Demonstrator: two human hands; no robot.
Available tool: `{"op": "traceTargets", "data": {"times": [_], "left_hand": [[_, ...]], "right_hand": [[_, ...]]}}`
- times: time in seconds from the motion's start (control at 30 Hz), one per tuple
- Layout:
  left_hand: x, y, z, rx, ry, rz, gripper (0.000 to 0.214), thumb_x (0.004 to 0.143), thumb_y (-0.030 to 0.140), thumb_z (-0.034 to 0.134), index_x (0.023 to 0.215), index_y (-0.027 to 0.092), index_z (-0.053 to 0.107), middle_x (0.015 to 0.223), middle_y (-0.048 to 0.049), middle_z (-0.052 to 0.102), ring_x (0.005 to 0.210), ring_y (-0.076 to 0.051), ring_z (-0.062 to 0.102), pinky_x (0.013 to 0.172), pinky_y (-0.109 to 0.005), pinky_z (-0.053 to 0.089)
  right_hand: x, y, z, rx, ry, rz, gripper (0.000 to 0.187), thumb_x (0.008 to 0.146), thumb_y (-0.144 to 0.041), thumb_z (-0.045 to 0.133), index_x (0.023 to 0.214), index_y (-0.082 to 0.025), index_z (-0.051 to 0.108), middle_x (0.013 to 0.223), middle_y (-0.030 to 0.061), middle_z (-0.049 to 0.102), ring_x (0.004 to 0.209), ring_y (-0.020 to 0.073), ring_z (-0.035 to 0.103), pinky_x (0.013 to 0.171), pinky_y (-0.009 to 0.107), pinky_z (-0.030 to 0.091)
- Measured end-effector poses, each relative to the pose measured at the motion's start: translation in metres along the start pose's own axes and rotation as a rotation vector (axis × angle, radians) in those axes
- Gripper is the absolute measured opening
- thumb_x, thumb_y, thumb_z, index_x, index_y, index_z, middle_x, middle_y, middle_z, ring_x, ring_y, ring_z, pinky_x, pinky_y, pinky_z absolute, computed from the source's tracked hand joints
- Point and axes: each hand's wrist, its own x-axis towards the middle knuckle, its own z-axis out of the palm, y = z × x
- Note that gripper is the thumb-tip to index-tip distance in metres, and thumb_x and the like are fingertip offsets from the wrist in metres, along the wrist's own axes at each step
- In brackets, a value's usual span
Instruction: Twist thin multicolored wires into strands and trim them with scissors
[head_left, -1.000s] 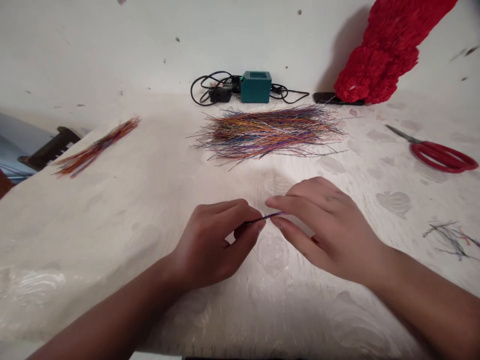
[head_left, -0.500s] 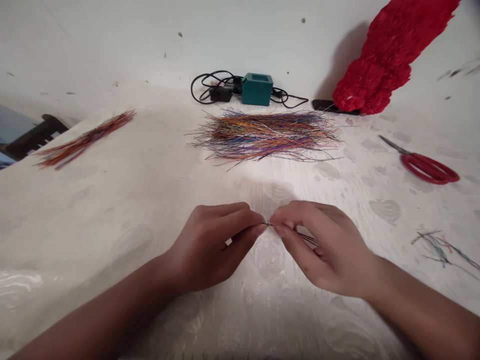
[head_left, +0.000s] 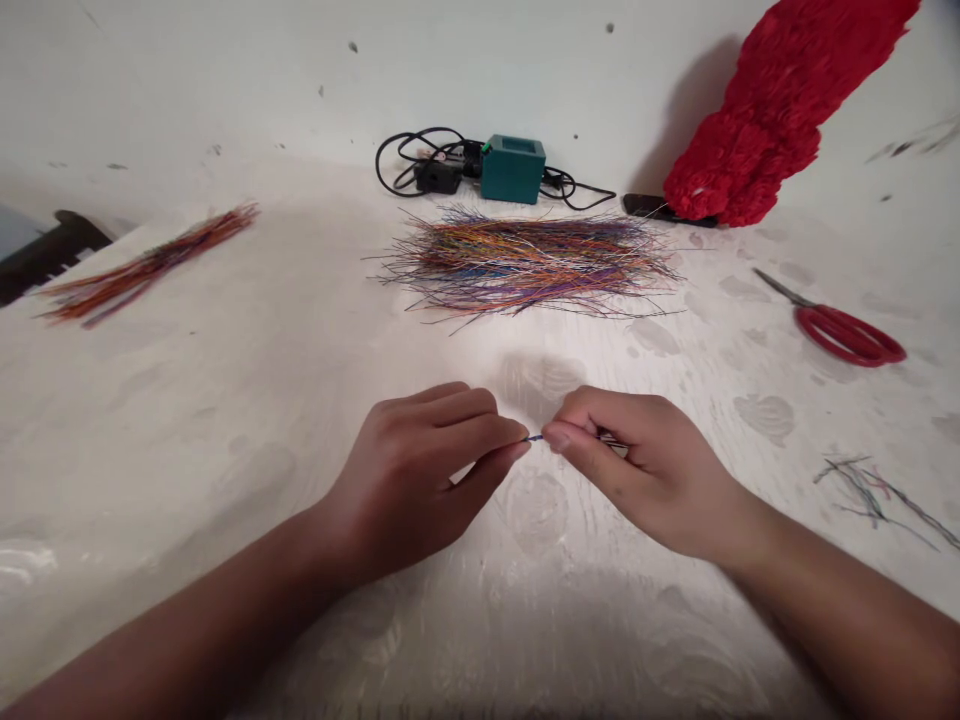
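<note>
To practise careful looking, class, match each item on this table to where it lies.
Items:
1. Red-handled scissors
2. Teal box
3. Orange-red wire bundle
4. Short thin wire

Places:
A. Beside black cables
B. Between the left hand and the right hand
C. Right of the multicoloured wire heap
D. Left of that heap

Pairs: 1-C, 2-A, 3-D, 4-B
</note>
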Motion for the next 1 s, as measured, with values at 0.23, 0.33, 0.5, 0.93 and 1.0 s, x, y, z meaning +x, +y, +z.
{"op": "traceTargets", "data": {"times": [0.23,0.33,0.5,0.93,1.0], "left_hand": [[0.0004,0.0011,0.0009,0.018,0.002,-0.033,0.004,0.086,0.012,0.064,0.087,0.016,0.067,0.068,0.0026,0.057,0.061,-0.008,0.049,0.055,-0.022,0.038],[-0.0012,0.0005,0.0006,0.025,0.016,0.003,0.004,0.085,0.012,0.066,0.088,0.015,0.067,0.070,0.0019,0.059,0.062,-0.008,0.051,0.055,-0.022,0.040],[-0.0032,0.0012,0.0006,0.063,0.026,0.047,0.002,0.085,0.014,0.068,0.087,0.016,0.068,0.071,0.0015,0.060,0.059,-0.007,0.051,0.054,-0.022,0.041],[-0.0060,0.0029,-0.0076,0.217,0.108,0.270,0.022,0.080,0.005,0.070,0.100,0.012,0.066,0.077,0.0000,0.065,0.064,-0.008,0.057,0.056,-0.022,0.044],[-0.0053,0.0032,-0.0076,0.234,0.110,0.273,0.021,0.080,0.005,0.071,0.100,0.012,0.067,0.078,-0.0006,0.066,0.063,-0.008,0.057,0.056,-0.023,0.045]], "right_hand": [[-0.0006,-0.0010,-0.0014,-0.082,0.003,-0.108,0.021,0.101,-0.027,0.048,0.083,-0.019,0.056,0.072,-0.0014,0.057,0.063,0.0106,0.050,0.059,0.024,0.038],[-0.0009,-0.0021,0.0003,0.002,-0.014,-0.040,0.023,0.101,-0.028,0.049,0.080,-0.019,0.054,0.068,-0.0033,0.053,0.061,0.0092,0.048,0.056,0.022,0.037],[-0.0019,-0.0031,0.0033,0.067,-0.036,-0.006,0.024,0.100,-0.029,0.052,0.079,-0.019,0.054,0.065,-0.0045,0.049,0.059,0.0084,0.045,0.054,0.021,0.036],[-0.0019,-0.0043,0.0036,0.119,-0.015,0.044,0.030,0.101,-0.030,0.050,0.074,-0.017,0.052,0.063,-0.0056,0.045,0.058,0.0069,0.041,0.050,0.019,0.033],[-0.0019,-0.0048,0.0036,0.112,-0.002,0.020,0.030,0.101,-0.029,0.050,0.073,-0.017,0.050,0.062,-0.0056,0.045,0.057,0.0068,0.041,0.051,0.019,0.033]]}}
